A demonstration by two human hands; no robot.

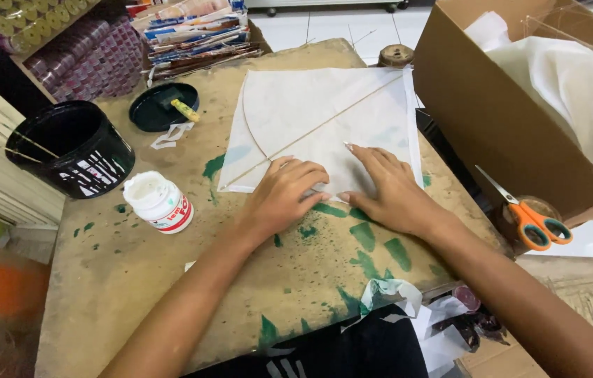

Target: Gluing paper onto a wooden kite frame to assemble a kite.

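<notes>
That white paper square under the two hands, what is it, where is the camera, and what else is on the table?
There is no machine here: a person works with bare hands, and the one camera sits on their head, looking down. The left hand and right hand press flat on the near edge of a white paper sheet with thin sticks across it, much like a kite. Neither hand grips anything. It lies on a worn table stained with green paint. To the left stand a white glue pot, a black bucket and a black lid. To the right are a cardboard box of white paper and orange-handled scissors.
</notes>
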